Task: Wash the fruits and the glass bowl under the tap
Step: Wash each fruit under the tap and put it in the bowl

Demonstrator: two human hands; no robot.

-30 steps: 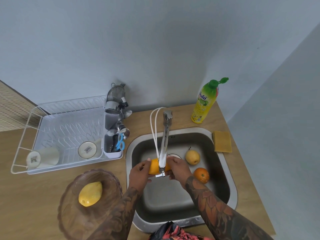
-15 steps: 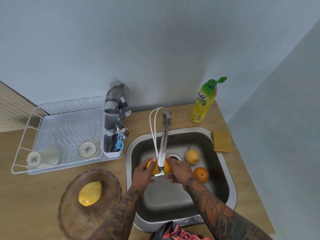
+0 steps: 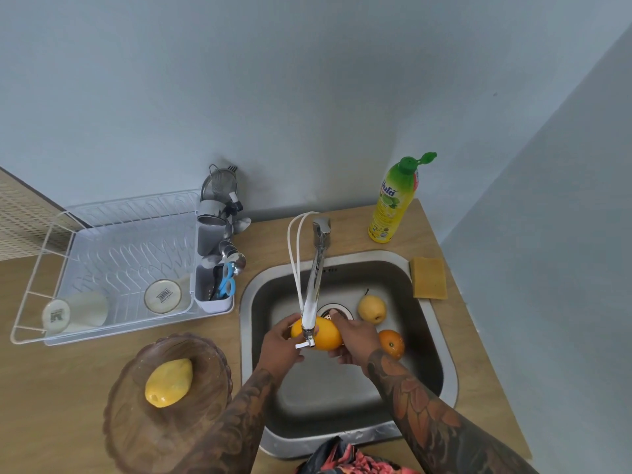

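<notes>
Fruit under the tap is an orange-yellow mango (image 3: pixel 323 333), held over the steel sink (image 3: pixel 441 398) with its long axis lying roughly left to right, the right end tipped slightly toward the person. The left hand (image 3: pixel 278 343) curls its fingers round the left end, and the right hand (image 3: pixel 355 340) wraps the right end, fingers bent over the top. The chrome tap spout (image 3: pixel 313 295) crosses in front of the mango and hides its middle; whether water runs cannot be told.

Nearest the person, on the wooden counter (image 3: pixel 51 405) left of the sink, sits the brownish glass bowl (image 3: pixel 136 422) with a yellow mango (image 3: pixel 168 382) lying in it, pointed end toward the far right. A patterned red cloth (image 3: pixel 342 460) shows at the bottom edge.

In the basin, just right of the right hand, lies an orange (image 3: pixel 391 343), and beyond it a pale pear (image 3: pixel 372 308), stem up, beside the drain (image 3: pixel 337 311).

Farther left, a white dish rack (image 3: pixel 113 248) holds two overturned cups (image 3: pixel 163 295) with dark marks on their bases, too small to read, and a cutlery holder (image 3: pixel 213 289) with blue-handled scissors (image 3: pixel 226 285). A yellow sponge (image 3: pixel 429 278) lies at the sink's far right corner. By the wall stands a yellow dish-soap bottle (image 3: pixel 393 206), green cap flipped open, its blue lettering not legible.
</notes>
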